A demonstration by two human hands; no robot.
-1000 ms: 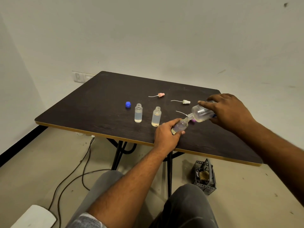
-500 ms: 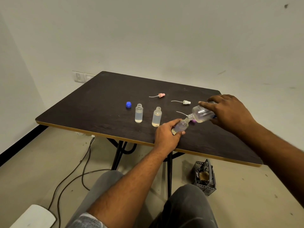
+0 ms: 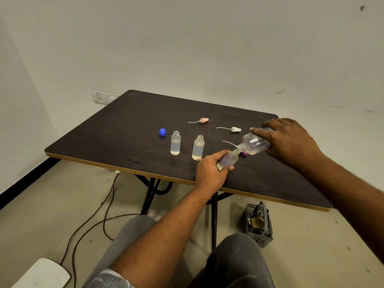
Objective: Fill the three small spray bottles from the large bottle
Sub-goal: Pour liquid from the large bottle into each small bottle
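Note:
My right hand (image 3: 288,140) grips the large clear bottle (image 3: 254,144), tipped on its side with its mouth against the neck of a small spray bottle (image 3: 228,159). My left hand (image 3: 211,173) holds that small bottle tilted toward the large one, just above the dark table (image 3: 124,129). Two more small bottles stand upright and uncapped to the left, one (image 3: 175,143) beside the other (image 3: 198,147), both holding pale liquid.
A blue cap (image 3: 162,132) lies left of the bottles. A pink spray head (image 3: 204,120) and a white spray head (image 3: 236,129) with dip tubes lie farther back; a purple one (image 3: 244,153) peeks under the large bottle. A grey basket (image 3: 258,225) and cables sit on the floor.
Barely any motion: both hands keep the two bottles mouth to mouth, and the large bottle has shifted very slightly.

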